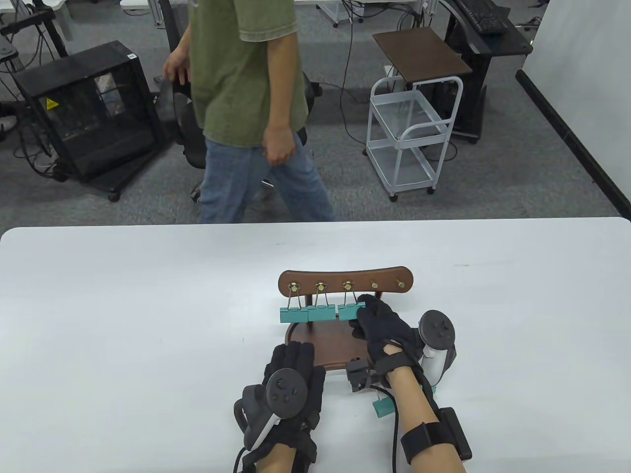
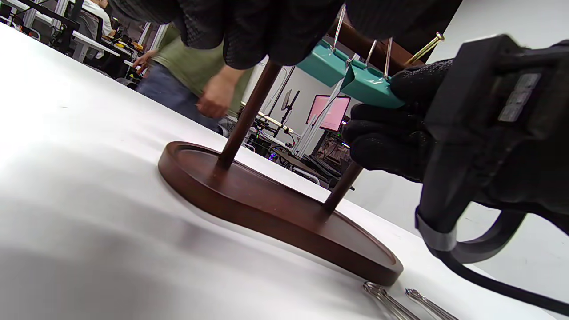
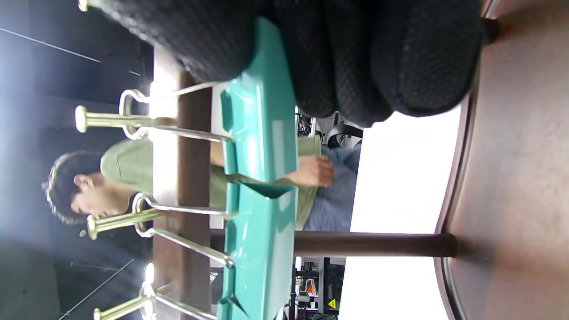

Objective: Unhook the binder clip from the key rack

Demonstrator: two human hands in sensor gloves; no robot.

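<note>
A: Nearest the lens: left hand (image 1: pixel 291 379), lying palm-down and flat on the edge of the key rack (image 1: pixel 345 281) base, gripping nothing.

B: And the binder clip (image 1: pixel 349 311)?

A: Third brass hook along, hanging by its wire loop, body below. Right hand (image 1: pixel 382 327) was nearer, reaching forward, fingers (image 3: pixel 355 58) pinching the teal body from its right end.

B: Hook points toward us; I'd judge lift, then draw back.

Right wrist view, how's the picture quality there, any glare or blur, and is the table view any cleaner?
Right wrist view: turned on its side, the table blown out to flat white, glare behind the brass pegs, the gloved fingers soft from closeness, the teal binder clips fairly sharp. Table view: evenly lit, sharp, soft shadows under the key rack.
</note>
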